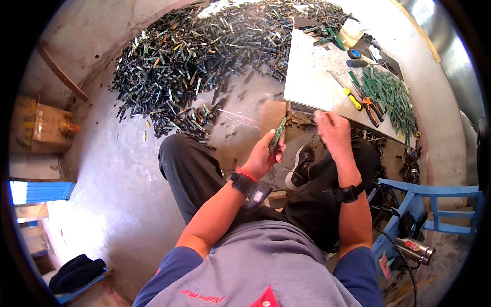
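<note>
My left hand is closed round a narrow green strip, like a slim circuit board, which stands tilted up from the fingers. To its right, apart from the strip, my right hand is raised by the near edge of a white board. Motion smears its fingers, so whether they hold anything is unclear. On the white board, close to that hand, lie a yellow-handled screwdriver and pliers with orange handles. Beyond them spreads a pile of green strips.
A large heap of dark strips covers the floor ahead. A dark-handled screwdriver, a blue tape roll and a pale container are on the board. To the right are a blue chair and a metal flask; cardboard boxes sit left.
</note>
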Tool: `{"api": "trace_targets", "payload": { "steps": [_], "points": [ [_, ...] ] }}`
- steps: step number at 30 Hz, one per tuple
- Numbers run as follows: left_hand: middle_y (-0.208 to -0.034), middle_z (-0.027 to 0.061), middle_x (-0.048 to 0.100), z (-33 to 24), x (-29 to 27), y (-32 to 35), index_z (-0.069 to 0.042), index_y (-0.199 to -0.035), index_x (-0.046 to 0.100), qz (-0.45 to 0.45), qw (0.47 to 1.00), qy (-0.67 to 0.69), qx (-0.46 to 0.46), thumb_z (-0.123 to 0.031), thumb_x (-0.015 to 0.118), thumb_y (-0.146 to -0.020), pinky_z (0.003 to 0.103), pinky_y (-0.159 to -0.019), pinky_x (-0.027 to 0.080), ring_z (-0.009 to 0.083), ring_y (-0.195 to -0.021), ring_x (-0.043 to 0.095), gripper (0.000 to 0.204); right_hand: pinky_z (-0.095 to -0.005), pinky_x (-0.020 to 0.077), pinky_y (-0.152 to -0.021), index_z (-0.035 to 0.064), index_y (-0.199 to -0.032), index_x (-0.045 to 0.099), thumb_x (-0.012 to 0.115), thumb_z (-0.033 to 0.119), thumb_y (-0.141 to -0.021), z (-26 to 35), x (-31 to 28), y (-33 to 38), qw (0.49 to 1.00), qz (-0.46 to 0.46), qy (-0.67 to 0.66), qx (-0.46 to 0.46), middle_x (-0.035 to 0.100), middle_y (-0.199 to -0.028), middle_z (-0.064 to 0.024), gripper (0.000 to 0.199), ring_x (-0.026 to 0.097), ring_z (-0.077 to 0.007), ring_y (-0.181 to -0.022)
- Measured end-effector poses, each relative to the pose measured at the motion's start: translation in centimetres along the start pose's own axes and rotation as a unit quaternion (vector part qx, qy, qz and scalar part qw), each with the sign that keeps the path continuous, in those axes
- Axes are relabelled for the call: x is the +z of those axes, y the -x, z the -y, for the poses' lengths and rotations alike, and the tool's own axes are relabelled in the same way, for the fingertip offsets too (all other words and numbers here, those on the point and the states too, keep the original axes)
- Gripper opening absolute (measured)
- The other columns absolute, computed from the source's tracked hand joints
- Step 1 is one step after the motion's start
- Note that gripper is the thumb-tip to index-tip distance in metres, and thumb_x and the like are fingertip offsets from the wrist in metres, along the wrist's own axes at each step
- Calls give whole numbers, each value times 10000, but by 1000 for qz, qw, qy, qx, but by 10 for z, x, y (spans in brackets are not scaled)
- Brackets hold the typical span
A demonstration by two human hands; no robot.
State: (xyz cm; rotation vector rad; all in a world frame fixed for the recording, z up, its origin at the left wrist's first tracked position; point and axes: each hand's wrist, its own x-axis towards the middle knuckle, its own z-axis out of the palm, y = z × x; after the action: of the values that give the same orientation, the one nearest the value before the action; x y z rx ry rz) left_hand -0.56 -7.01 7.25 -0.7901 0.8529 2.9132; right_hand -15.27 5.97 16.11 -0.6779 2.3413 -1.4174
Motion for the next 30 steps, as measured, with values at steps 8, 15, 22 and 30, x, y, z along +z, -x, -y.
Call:
{"api": "trace_targets", "payload": {
  "steps": [8,15,22,30],
  "points": [
    [-737,30,561,-4,9,1,-78,-901,560,35,995,-86,26,-417,411,-975,261,-517,399,137,-522,470,378,-220,366,-451,13,-844,604,579,345,-914,-3,36,3,976,156,-128,82,538,-597,-12,340,469,-72,-506],
    [-749,36,569,-1,2,2,-64,-942,574,45,989,-133,49,-439,416,-965,246,-501,396,137,-527,491,408,-215,402,-457,-26,-899,637,558,162,-922,-6,38,5,984,136,-111,35,579,-652,-22,205,523,-75,-524],
    [-757,68,565,-4,-3,4,-53,-923,558,32,997,-69,24,-499,378,-954,279,-545,408,167,-547,495,482,-207,444,-480,-36,-985,643,525,107,-939,-2,28,6,977,96,-188,37,613,-724,-39,192,579,-89,-575],
    [-744,57,555,-8,1,9,-82,-862,529,3,999,-48,23,-499,341,-959,297,-567,387,173,-566,473,468,-219,454,-502,-23,-1028,618,487,166,-964,-13,27,7,958,145,-225,104,623,-786,-71,239,588,-114,-595]
  ]
}}
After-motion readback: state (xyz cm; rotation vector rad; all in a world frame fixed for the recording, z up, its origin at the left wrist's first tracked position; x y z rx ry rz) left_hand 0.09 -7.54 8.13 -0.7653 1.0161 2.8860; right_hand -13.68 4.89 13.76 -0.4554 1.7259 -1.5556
